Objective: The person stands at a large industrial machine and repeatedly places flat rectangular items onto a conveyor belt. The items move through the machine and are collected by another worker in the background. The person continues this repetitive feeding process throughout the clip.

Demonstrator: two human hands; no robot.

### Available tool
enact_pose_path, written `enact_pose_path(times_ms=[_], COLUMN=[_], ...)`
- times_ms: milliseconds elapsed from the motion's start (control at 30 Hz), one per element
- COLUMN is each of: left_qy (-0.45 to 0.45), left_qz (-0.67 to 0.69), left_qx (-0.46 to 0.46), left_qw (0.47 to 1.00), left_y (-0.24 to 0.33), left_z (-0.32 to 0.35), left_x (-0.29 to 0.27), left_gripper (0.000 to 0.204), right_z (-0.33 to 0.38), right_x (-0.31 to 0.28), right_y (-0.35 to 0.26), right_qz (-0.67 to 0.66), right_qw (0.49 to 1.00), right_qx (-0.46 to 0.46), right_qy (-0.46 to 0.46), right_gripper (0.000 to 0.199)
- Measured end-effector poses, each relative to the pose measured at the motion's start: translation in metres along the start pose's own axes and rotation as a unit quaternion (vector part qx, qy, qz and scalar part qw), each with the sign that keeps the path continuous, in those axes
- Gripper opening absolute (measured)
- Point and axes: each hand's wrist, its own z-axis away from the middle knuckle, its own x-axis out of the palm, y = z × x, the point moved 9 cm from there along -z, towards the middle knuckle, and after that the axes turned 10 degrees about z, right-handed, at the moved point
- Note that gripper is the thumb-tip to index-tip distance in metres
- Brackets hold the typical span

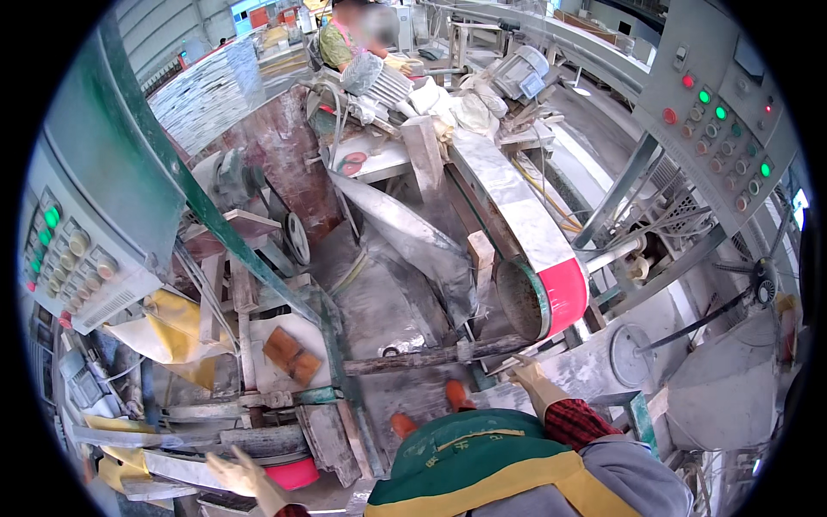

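Note:
My left hand (244,476), in a pale dirty glove, hovers at the bottom left with fingers spread, just above a pink-rimmed roller (291,473) and a dusty metal frame; it holds nothing. My right hand (532,377), also gloved, rests flat on a dusty grey ledge (579,366) below the red end of a conveyor belt (564,293). Nothing is gripped in it. My green and yellow apron (482,470) and orange shoes (457,395) show at the bottom centre.
A grey belt conveyor (508,202) runs away from me toward another person (345,39) at the far end. Control panels with coloured buttons stand left (65,254) and right (724,112). A green steel beam (224,224) crosses diagonally. Orange blocks (291,353) lie on a ledge.

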Motion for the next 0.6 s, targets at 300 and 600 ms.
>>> enact_pose_path(times_ms=[300, 600], left_qy=[-0.113, -0.012], left_qz=[-0.020, -0.018], left_qx=[-0.228, -0.104], left_qw=[0.967, 0.994], left_y=[-0.127, -0.097], left_z=[-0.034, -0.002], left_x=[0.060, 0.049], left_gripper=[0.068, 0.057], right_z=[0.003, 0.009], right_x=[-0.022, 0.011], right_y=[-0.038, -0.036], right_qz=[0.007, -0.034], right_qw=[1.000, 0.998], right_qx=[-0.014, 0.016], right_qy=[0.011, -0.041], right_gripper=[0.054, 0.055])
